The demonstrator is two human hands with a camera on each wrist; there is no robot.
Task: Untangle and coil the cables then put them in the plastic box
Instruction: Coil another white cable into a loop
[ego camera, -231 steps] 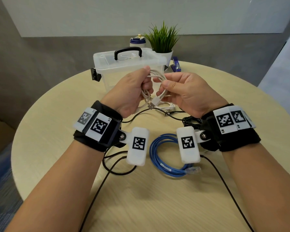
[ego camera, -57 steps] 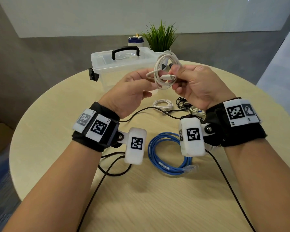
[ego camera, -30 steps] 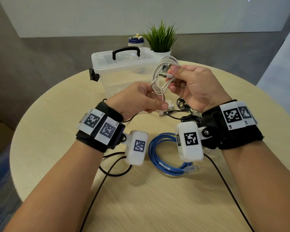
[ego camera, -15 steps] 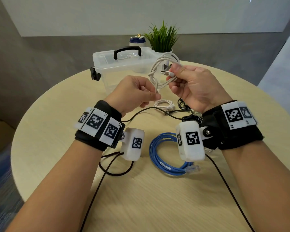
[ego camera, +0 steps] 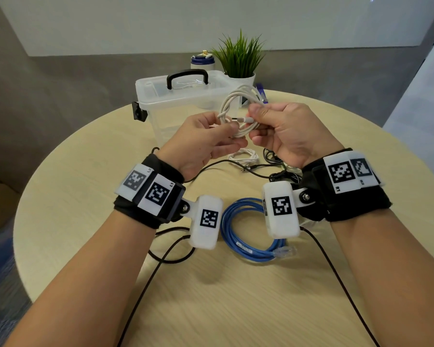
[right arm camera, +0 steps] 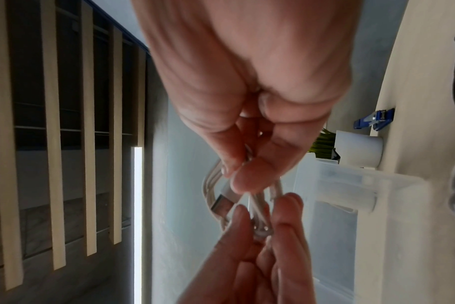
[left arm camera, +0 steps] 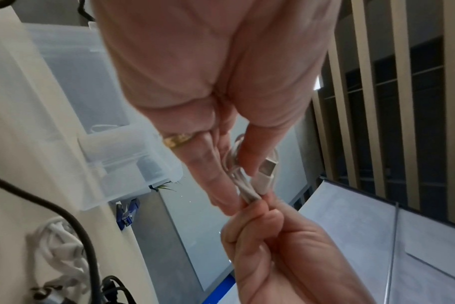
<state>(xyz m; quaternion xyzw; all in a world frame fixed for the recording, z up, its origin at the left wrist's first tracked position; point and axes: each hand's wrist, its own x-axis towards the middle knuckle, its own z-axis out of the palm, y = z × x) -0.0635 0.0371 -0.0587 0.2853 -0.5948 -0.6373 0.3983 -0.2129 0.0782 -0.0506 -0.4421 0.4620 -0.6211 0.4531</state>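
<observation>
Your left hand (ego camera: 206, 140) has come back up to pinch the white cable coil (ego camera: 238, 108), and your right hand (ego camera: 288, 131) still pinches its plug, above the surface (ego camera: 85, 196) before the plastic box (ego camera: 176, 101).

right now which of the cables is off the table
The white cable, coiled and held up between the left hand and right hand. The blue cable lies on the table.

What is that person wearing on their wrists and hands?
Each bare forearm has a black wrist strap carrying white tiles printed with black square codes, plus a white camera block with its own code. A thin black cable trails from the left camera block. The left hand wears a gold ring.
</observation>
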